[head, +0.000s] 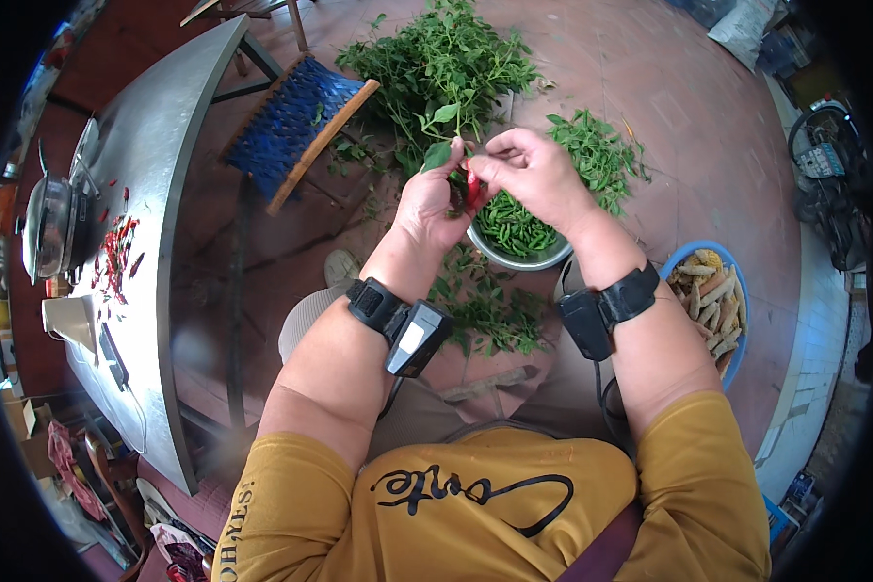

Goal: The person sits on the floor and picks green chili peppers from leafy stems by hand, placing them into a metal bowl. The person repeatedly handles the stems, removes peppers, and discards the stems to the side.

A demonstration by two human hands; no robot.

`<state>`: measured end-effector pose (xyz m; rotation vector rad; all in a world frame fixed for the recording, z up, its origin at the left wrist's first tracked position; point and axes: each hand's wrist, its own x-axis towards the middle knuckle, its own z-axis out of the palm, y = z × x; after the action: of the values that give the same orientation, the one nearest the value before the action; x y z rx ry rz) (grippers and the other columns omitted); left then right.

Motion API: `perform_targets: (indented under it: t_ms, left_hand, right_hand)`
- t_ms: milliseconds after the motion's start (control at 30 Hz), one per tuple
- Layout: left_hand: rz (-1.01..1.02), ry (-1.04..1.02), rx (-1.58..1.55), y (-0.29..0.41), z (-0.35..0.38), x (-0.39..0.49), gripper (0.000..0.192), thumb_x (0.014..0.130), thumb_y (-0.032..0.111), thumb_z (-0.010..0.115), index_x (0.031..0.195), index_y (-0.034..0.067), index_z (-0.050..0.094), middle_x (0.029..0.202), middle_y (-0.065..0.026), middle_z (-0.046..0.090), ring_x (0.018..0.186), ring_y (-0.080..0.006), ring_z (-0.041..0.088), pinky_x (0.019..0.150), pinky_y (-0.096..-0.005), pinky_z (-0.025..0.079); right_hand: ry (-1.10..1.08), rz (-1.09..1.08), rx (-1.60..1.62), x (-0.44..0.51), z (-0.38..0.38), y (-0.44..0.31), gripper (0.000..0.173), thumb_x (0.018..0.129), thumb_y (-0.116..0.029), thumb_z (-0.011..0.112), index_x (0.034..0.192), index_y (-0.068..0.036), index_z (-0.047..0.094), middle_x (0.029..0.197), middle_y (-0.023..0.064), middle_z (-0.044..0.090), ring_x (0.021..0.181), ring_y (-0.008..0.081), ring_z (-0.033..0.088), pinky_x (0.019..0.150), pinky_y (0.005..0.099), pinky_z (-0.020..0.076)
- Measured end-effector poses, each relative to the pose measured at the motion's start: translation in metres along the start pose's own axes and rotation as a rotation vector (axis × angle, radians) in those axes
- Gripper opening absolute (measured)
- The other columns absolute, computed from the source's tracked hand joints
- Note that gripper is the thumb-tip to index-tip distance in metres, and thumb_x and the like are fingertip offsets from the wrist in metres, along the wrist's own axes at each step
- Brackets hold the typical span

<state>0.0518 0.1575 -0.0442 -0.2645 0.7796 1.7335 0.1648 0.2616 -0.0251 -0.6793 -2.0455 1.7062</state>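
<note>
My left hand (429,196) is raised over the floor. It holds a leafy chili sprig, whose green leaf (438,156) sticks out by the thumb. A red chili pepper (473,183) lies against its palm, beside a dark pepper partly hidden by the fingers. My right hand (538,174) pinches at the top of the red pepper with thumb and index finger, its other fingers curled. Below both hands stands a metal bowl (524,263) holding many green chili peppers (513,227). Beyond them lies a big heap of leafy chili plants (444,73).
Stripped leaves (596,156) are piled right of the bowl; more greens (491,305) lie between my legs. A blue basin (742,291) of corn cobs stands at right. At left are a woven blue stool (291,124) and a metal table (189,124) bearing red chilies (118,251) and a lidded pot (47,225).
</note>
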Motion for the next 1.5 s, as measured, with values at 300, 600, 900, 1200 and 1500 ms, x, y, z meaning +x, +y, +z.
perform_targets:
  t_ms: [300, 600, 900, 1200, 1500]
  left_hand:
    - [-0.064, -0.027, 0.167, -0.011, 0.004, -0.004, 0.031, 0.1, 0.028, 0.038, 0.11, 0.005, 0.056, 0.107, -0.012, 0.057, 0.097, -0.0248, 0.056, 0.085, -0.0402, 0.052]
    - [-0.096, -0.19, 0.041, -0.004, 0.007, -0.011, 0.034, 0.099, 0.029, 0.036, 0.115, 0.003, 0.052, 0.111, -0.0157, 0.056, 0.102, -0.0299, 0.057, 0.087, -0.0453, 0.052]
    - [-0.176, -0.006, 0.123, -0.011, -0.008, 0.013, 0.039, 0.1, 0.033, 0.034, 0.11, 0.0, 0.052, 0.096, -0.0115, 0.061, 0.089, -0.0276, 0.062, 0.075, -0.0403, 0.055]
    - [0.013, 0.126, 0.427, -0.047, 0.024, 0.049, 0.052, 0.097, 0.036, 0.041, 0.139, 0.005, 0.036, 0.127, -0.0135, 0.048, 0.117, -0.0299, 0.044, 0.103, -0.0488, 0.027]
    - [0.281, -0.224, 0.65, -0.014, 0.021, 0.019, 0.015, 0.087, 0.019, 0.067, 0.09, 0.004, 0.065, 0.081, -0.0016, 0.065, 0.073, -0.0105, 0.058, 0.069, -0.0257, 0.046]
  right_hand:
    - [0.04, 0.256, -0.115, 0.003, 0.008, 0.007, 0.024, 0.073, -0.015, 0.066, 0.09, 0.002, 0.064, 0.074, 0.0124, 0.066, 0.065, 0.0193, 0.063, 0.06, 0.0336, 0.052]
    - [0.027, 0.401, 0.587, 0.002, -0.01, -0.004, 0.013, 0.081, -0.01, 0.064, 0.083, 0.002, 0.065, 0.073, 0.004, 0.062, 0.06, 0.0105, 0.055, 0.055, 0.0238, 0.0435]
    - [0.106, 0.36, 0.572, 0.004, -0.035, 0.003, 0.015, 0.086, -0.015, 0.063, 0.089, 0.0, 0.066, 0.083, 0.0053, 0.066, 0.068, 0.0105, 0.058, 0.057, 0.0223, 0.0437]
    - [0.12, 0.363, 0.479, -0.008, -0.048, -0.009, 0.014, 0.084, -0.017, 0.065, 0.084, -0.003, 0.065, 0.075, 0.0047, 0.065, 0.062, 0.0105, 0.06, 0.051, 0.0215, 0.0443]
    - [-0.095, 0.4, 0.176, -0.008, -0.033, -0.019, 0.017, 0.087, -0.019, 0.062, 0.08, -0.003, 0.062, 0.066, 0.0022, 0.06, 0.05, 0.0075, 0.053, 0.041, 0.0216, 0.0401]
